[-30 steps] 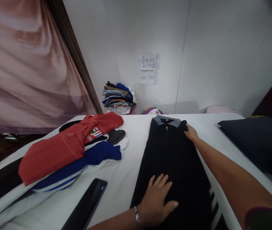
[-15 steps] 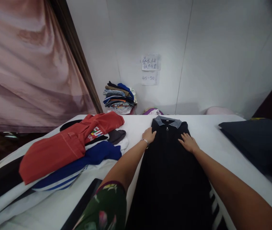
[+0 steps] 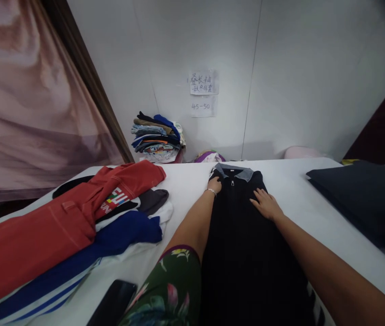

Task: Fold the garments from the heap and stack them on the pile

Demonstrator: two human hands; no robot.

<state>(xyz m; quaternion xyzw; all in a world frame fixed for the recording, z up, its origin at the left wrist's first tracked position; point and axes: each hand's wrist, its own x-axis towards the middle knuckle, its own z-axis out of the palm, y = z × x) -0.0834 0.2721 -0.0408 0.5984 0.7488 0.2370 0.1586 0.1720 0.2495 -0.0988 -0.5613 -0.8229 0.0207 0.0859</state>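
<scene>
A black long garment with a grey collar and a short front zip, a zip-neck top (image 3: 243, 253), lies lengthwise on the white table (image 3: 290, 194), collar at the far end. My left hand (image 3: 214, 184) has its fingers curled in at the top's left shoulder, gripping the cloth just below the collar. White marks show on the fabric beside that hand. On the opposite side, my right hand (image 3: 265, 203) rests flat on the chest with its fingers spread. White stripes run along the lower right side of the top.
Left lies a heap of clothes with a red garment (image 3: 43, 226) over a blue one (image 3: 127, 233). A black phone (image 3: 114, 301) is near my left sleeve. Dark folded cloth (image 3: 362, 199) sits at right. Behind stand a folded-clothes stack (image 3: 158, 138) and a wall with paper signs (image 3: 203, 93).
My left hand has closed on the shoulder cloth, which is now bunched with white marks showing. My right hand stays flat on the top. The view has shifted, bringing more of the phone into sight.
</scene>
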